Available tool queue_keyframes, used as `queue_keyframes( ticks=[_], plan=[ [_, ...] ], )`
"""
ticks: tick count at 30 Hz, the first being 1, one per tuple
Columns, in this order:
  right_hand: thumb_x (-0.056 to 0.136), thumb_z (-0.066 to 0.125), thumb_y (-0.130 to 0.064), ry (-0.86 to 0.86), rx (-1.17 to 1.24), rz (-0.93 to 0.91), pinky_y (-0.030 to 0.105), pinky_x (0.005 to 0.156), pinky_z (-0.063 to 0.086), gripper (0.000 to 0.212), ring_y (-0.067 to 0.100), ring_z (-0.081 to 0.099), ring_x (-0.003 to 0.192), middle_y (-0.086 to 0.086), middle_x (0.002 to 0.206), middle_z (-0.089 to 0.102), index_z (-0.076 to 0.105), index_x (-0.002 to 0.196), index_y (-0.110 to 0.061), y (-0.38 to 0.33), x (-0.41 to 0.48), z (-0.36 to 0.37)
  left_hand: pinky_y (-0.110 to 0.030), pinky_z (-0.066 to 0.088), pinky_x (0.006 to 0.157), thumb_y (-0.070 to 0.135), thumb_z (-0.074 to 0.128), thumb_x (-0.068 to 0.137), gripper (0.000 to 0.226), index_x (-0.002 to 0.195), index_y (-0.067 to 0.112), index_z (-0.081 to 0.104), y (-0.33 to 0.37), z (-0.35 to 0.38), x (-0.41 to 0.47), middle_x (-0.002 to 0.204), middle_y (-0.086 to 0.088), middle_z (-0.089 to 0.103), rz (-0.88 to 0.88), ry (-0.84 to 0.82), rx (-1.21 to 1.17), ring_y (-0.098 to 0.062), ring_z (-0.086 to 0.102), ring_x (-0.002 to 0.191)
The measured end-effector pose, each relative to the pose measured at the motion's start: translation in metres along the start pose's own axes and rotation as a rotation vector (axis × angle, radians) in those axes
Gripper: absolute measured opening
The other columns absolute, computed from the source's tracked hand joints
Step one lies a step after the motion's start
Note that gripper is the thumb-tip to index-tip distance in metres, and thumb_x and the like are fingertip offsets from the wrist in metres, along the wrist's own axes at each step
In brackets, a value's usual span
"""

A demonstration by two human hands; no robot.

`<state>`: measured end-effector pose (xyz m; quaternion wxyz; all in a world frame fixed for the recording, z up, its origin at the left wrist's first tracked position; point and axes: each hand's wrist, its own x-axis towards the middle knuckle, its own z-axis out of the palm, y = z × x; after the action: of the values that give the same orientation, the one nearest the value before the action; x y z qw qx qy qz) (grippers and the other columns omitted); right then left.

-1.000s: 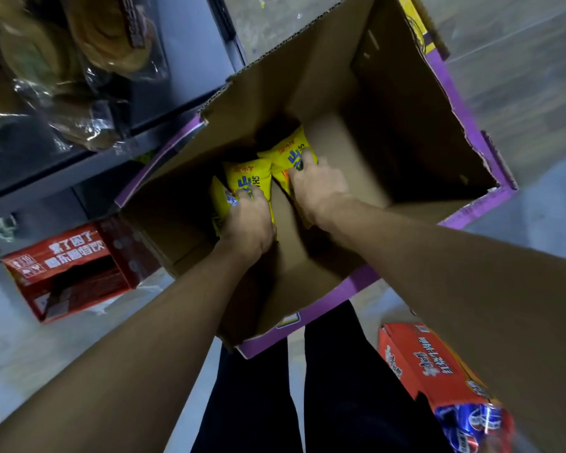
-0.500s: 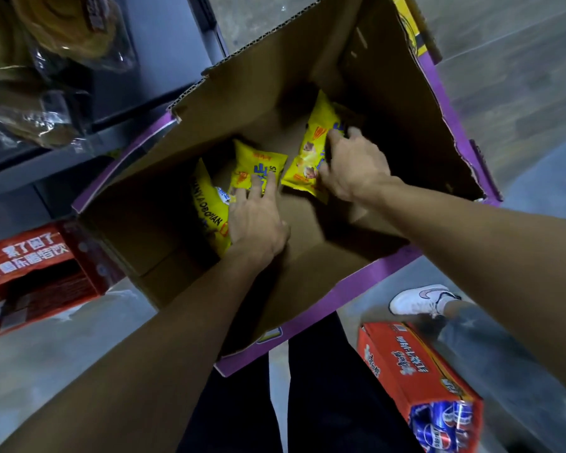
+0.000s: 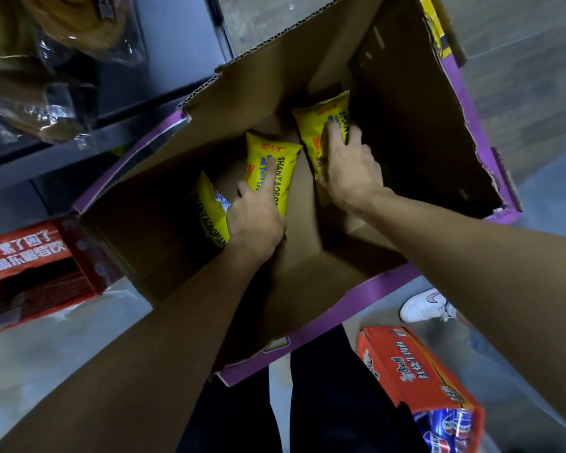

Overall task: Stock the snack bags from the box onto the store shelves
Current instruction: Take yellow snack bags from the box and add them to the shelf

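Both arms reach down into a large brown cardboard box with purple outer sides [image 3: 268,76] that stands open on the grey floor [image 3: 62,338]. The left hand [image 3: 255,220] grips the first yellow plastic snack bag [image 3: 275,158]. Its index finger lies straight along the front of the bag and the thumb is at the bag's left edge. The other fingers are hidden, so I cannot tell how they lie.

Just left of these fingers [image 3: 268,174], touching the back of the hand, the second yellow plastic snack bag [image 3: 209,207] leans on its edge and nobody holds it.

The right hand [image 3: 350,168] holds the third yellow plastic snack bag [image 3: 317,122]. Its fingers [image 3: 335,135] are spread over the front and the thumb is curled at the lower left edge. This bag stands against the far corner of the box, beyond the fingertips.

All three bags are inside the box, near its bottom.

Far left of the left fingers there is a dark metal shelf [image 3: 62,158] with clear-wrapped bread packs [image 3: 46,119], and under it an open red carton [image 3: 30,256]. Behind the right fingers, near the person's legs, lies a red carton of blue drink cans [image 3: 415,371].
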<state>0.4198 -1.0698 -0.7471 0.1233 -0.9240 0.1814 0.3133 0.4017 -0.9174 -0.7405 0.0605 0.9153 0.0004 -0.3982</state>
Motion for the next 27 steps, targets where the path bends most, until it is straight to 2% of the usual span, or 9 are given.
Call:
queue_keyframes(
  ticks=[4, 9, 13, 17, 20, 22, 25, 27],
  plan=[
    [0.090, 0.066, -0.017, -0.038, -0.004, -0.014, 0.045, 0.088, 0.046, 0.087, 0.039, 0.045, 0.122, 0.017, 0.152, 0.021, 0.009, 0.155, -0.029, 0.005, -0.003, 0.007, -0.039, 0.047, 0.087, 0.038, 0.074, 0.082, 0.103, 0.153, 0.040, -0.001, 0.008, 0.006, 0.001, 0.131, -0.016, 0.035, -0.028, -0.004, -0.104, -0.038, 0.057, 0.106],
    [0.088, 0.069, -0.017, -0.070, -0.020, 0.036, 0.045, 0.090, 0.046, 0.098, 0.038, 0.047, 0.122, 0.020, 0.155, 0.017, 0.000, 0.156, -0.031, 0.000, 0.000, 0.011, -0.040, 0.047, 0.089, 0.035, 0.074, 0.081, 0.101, 0.154, 0.035, 0.005, 0.018, 0.013, 0.009, 0.137, -0.018, 0.029, -0.007, 0.074, -0.145, -0.038, 0.056, 0.109],
    [0.092, 0.066, -0.019, -0.061, -0.039, 0.041, 0.044, 0.087, 0.047, 0.094, 0.038, 0.049, 0.121, 0.021, 0.156, 0.015, -0.002, 0.156, -0.029, 0.002, 0.001, 0.016, -0.041, 0.046, 0.089, 0.021, 0.077, 0.079, 0.105, 0.154, 0.036, 0.005, 0.026, 0.015, 0.015, 0.136, -0.017, 0.028, -0.057, 0.057, -0.200, -0.038, 0.053, 0.111],
    [0.097, 0.059, -0.027, -0.097, -0.014, 0.071, 0.044, 0.089, 0.046, 0.084, 0.038, 0.050, 0.120, 0.022, 0.157, 0.012, -0.001, 0.156, -0.029, 0.004, -0.005, 0.017, -0.041, 0.047, 0.088, 0.009, 0.073, 0.078, 0.104, 0.153, 0.039, 0.008, 0.033, 0.014, 0.020, 0.135, -0.016, 0.028, -0.106, 0.054, -0.254, -0.039, 0.053, 0.110],
    [0.098, 0.058, -0.026, -0.110, -0.005, 0.079, 0.043, 0.089, 0.046, 0.083, 0.038, 0.051, 0.119, 0.024, 0.157, 0.011, 0.000, 0.156, -0.029, 0.004, -0.008, 0.020, -0.040, 0.046, 0.089, 0.004, 0.070, 0.078, 0.104, 0.152, 0.042, 0.008, 0.036, 0.013, 0.021, 0.135, -0.015, 0.026, -0.152, 0.042, -0.289, -0.039, 0.051, 0.112],
    [0.095, 0.061, -0.021, -0.104, 0.002, 0.077, 0.042, 0.088, 0.047, 0.087, 0.037, 0.052, 0.116, 0.024, 0.157, 0.011, 0.000, 0.156, -0.030, 0.004, -0.009, 0.022, -0.041, 0.045, 0.092, 0.009, 0.073, 0.077, 0.105, 0.152, 0.045, 0.010, 0.040, 0.012, 0.021, 0.136, -0.014, 0.026, -0.196, 0.020, -0.343, -0.038, 0.049, 0.116],
    [0.096, 0.060, -0.020, -0.082, 0.001, 0.062, 0.041, 0.085, 0.048, 0.085, 0.037, 0.056, 0.110, 0.025, 0.154, 0.016, 0.001, 0.156, -0.033, 0.004, -0.011, 0.022, -0.040, 0.044, 0.095, 0.028, 0.078, 0.078, 0.098, 0.151, 0.047, 0.014, 0.043, 0.009, 0.022, 0.135, -0.014, 0.030, -0.252, 0.038, -0.426, -0.037, 0.051, 0.117],
    [0.096, 0.059, -0.022, -0.079, -0.013, 0.051, 0.040, 0.083, 0.048, 0.083, 0.038, 0.058, 0.107, 0.026, 0.148, 0.026, 0.003, 0.156, -0.034, 0.006, -0.013, 0.019, -0.039, 0.044, 0.095, 0.028, 0.074, 0.083, 0.090, 0.151, 0.046, 0.017, 0.041, 0.008, 0.021, 0.129, -0.015, 0.036, -0.244, 0.071, -0.418, -0.038, 0.054, 0.113]
  ],
)
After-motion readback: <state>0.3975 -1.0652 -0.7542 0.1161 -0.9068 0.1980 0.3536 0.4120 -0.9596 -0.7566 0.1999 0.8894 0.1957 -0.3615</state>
